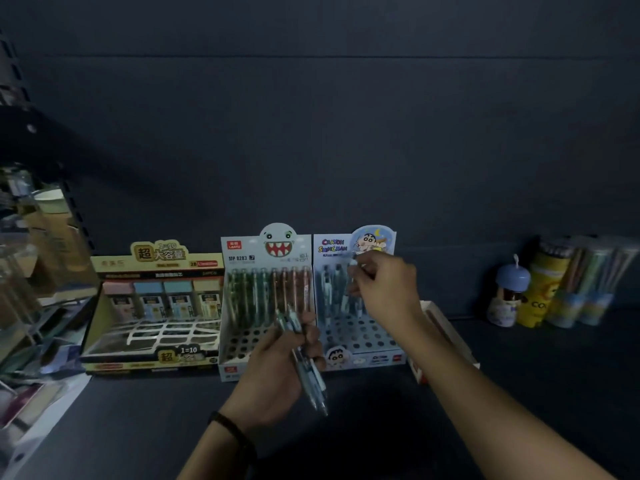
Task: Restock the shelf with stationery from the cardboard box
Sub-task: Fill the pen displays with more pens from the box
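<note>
Head view: the left hand (277, 368) grips a bundle of pens (313, 379) in curled fingers, just in front of the monster-face display box (242, 341) on the dark shelf (519, 375). The right hand (384, 289) — fingers curled — pinches a single pen (354, 264) upright over the perforated tray of the Crayon Shin-chan display box (360, 341), whose back row holds pens.

Dim light — a dark blue-grey back panel (346, 133) above a dark shelf (519, 393), slotted upright (81, 223) at left.
</note>
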{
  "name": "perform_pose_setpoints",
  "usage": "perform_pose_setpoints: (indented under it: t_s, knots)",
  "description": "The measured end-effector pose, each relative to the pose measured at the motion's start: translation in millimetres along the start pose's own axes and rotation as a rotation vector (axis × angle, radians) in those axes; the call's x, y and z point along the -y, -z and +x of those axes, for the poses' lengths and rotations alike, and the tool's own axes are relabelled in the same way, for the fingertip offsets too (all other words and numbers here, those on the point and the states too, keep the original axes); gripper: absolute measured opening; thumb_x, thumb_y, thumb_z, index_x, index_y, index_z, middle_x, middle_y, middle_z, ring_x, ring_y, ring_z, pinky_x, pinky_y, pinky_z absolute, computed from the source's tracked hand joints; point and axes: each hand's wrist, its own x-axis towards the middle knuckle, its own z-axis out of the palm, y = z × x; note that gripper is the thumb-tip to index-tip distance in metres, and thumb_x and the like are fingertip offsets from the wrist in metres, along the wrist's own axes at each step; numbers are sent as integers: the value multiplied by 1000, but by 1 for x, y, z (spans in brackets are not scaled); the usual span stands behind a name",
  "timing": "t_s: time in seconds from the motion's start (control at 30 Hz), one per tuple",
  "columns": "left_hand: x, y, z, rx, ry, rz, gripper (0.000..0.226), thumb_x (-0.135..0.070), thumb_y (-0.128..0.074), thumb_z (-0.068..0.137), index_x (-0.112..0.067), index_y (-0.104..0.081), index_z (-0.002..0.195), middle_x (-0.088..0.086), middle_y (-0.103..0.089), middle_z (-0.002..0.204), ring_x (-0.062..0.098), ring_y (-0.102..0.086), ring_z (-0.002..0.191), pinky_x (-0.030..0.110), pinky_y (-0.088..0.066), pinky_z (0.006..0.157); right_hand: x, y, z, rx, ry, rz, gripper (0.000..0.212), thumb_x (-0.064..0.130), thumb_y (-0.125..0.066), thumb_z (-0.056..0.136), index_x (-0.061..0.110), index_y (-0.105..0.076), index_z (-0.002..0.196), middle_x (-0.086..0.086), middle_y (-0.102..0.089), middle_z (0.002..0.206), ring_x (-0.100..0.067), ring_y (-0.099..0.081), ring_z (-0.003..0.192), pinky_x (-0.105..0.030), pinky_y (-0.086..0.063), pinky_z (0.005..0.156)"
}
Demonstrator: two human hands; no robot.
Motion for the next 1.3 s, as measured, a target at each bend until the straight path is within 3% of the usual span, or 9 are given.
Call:
perform_pose_setpoints:
  t_s: [0.2, 0.37, 0.5, 0.63, 0.77, 0.87, 1.0, 1.07, 1.3]
  knots:
    - [-1, 4, -1, 1, -70, 24, 34, 6, -49, 103, 4, -63, 134, 22, -70, 105, 33, -69, 88, 42, -64, 84, 3, -14, 7, 0, 37, -79, 10, 22, -71, 101, 16, -78, 103, 6, -77, 80, -9, -74, 67, -38, -64, 77]
    - [-8, -4, -8, 20, -116, 52, 29, -1, -48, 102, 8, -53, 129, 29, -68, 133, 47, -70, 119, 52, -59, 100, 1, -20, 13, 7, 59, -158, 11, 26, -68, 97, 21, -77, 101, 8, -75, 78, -12, -74, 70, -39, -62, 76]
    - [-11, -1, -7, -47, -94, 27, 30, -2, -49, 105, 8, -58, 132, 25, -71, 127, 44, -71, 117, 55, -58, 102, -5, -27, 9, 60, 38, -227, 9, 21, -70, 98, 16, -77, 99, 9, -72, 79, -5, -67, 72, -18, -49, 67]
    - [-15, -1, -7, -79, -107, 42, 30, -6, -56, 104, 2, -67, 130, 15, -71, 103, 34, -73, 99, 56, -59, 101, -10, -31, 2, 92, -22, -262, 10, 18, -71, 97, 14, -78, 101, -2, -79, 97, -20, -72, 93, -29, -55, 83]
    - [-18, -11, -3, -125, -133, 77, 28, -7, -58, 104, 0, -69, 129, 17, -68, 103, 30, -76, 98, 36, -64, 81, 2, -16, -8, 77, -38, -227, 14, 32, -74, 98, 18, -74, 99, 6, -71, 85, -13, -69, 83, -25, -51, 76]
    - [-19, -18, 3, -123, -156, 116, 23, -7, -59, 105, 5, -67, 122, 12, -62, 91, 21, -74, 87, 30, -61, 77, 18, 3, -35, 14, -52, -89, 25, 43, -66, 102, 23, -70, 89, 13, -70, 77, -1, -67, 72, -17, -48, 68]
    - [-18, -23, 9, -93, -215, 133, 14, -7, -60, 104, 0, -69, 112, 16, -71, 100, 29, -74, 99, 36, -62, 88, 26, 21, -67, 318, -270, 516, 21, 32, -75, 98, 14, -79, 88, -9, -75, 77, -22, -67, 60, -29, -48, 50]
    - [-16, -26, 11, -82, -215, 109, 12, -7, -61, 104, -1, -69, 111, 16, -73, 101, 34, -74, 105, 41, -62, 91, 17, 22, -71, 257, -287, 605, 3, 12, -82, 92, 11, -81, 89, -16, -74, 76, -25, -66, 61, -32, -52, 53]
    - [-5, -30, 10, -48, -126, 114, 19, -14, -61, 104, -4, -69, 119, 22, -74, 105, 43, -75, 99, 54, -65, 83, 6, 27, -71, -7, -419, 812, 16, -2, -78, 89, 7, -78, 103, -19, -75, 92, -26, -74, 78, -33, -60, 63]
